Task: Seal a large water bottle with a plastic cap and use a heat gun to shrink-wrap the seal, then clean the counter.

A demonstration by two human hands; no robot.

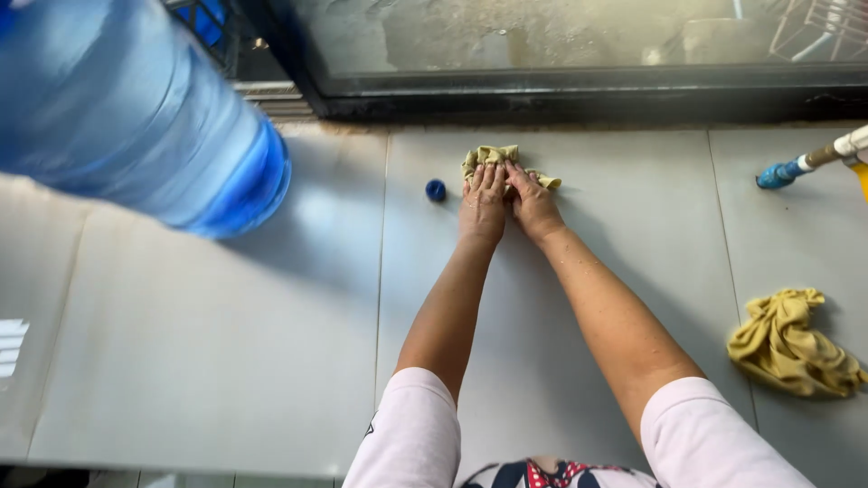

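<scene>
Flatly crosswise, yellow cloth [493,159] under fingers [488,179]

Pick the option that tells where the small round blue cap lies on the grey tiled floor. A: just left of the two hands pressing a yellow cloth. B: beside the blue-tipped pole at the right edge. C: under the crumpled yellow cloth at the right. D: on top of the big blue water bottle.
A: the small round blue cap lies on the grey tiled floor just left of the left hand, which with the right hand presses the yellow cloth.
</scene>
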